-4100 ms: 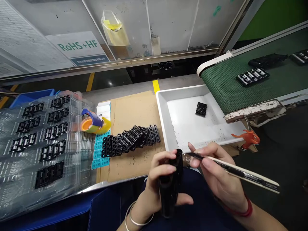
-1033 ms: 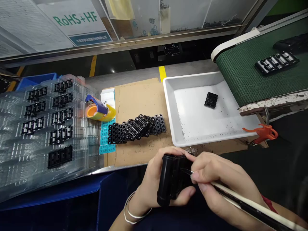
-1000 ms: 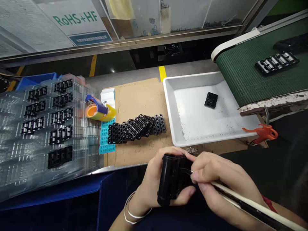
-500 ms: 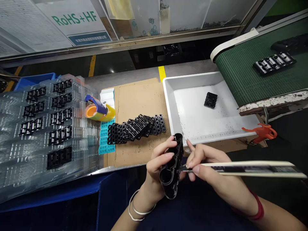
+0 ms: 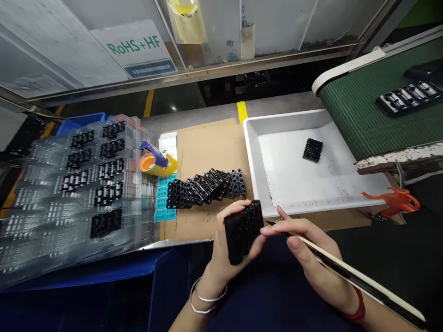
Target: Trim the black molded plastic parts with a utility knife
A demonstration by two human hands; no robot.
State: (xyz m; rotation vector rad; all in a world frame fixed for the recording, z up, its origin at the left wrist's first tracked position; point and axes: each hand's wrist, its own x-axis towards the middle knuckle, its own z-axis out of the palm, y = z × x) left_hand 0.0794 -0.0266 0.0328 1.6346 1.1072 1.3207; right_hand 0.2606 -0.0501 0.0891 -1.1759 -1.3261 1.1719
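My left hand [image 5: 221,249] is wrapped round a black moulded plastic part [image 5: 244,230], which stands upright with its ribbed, hollowed face showing. In my right hand [image 5: 311,258] is a slim utility knife [image 5: 367,279] with a white and black handle. The handle slants down to the lower right, and the dark tip points at the part's right edge. Fingers partly hide the tip, so I cannot tell if it touches. Just beyond my hands, a row of similar black parts [image 5: 209,185] leans together on a cardboard sheet [image 5: 204,143].
Clear plastic trays [image 5: 51,221] holding several black parts are stacked at left. A tape roll [image 5: 159,163] sits on blue-white labels [image 5: 166,203]. A white bin [image 5: 280,161] holds one black part [image 5: 313,150]. An orange clamp [image 5: 394,200] is below the green conveyor [image 5: 363,92].
The black part has been turned in my left hand, from its end openings to its broad ribbed face. The knife has pulled slightly back from it, its handle now tilting downward.
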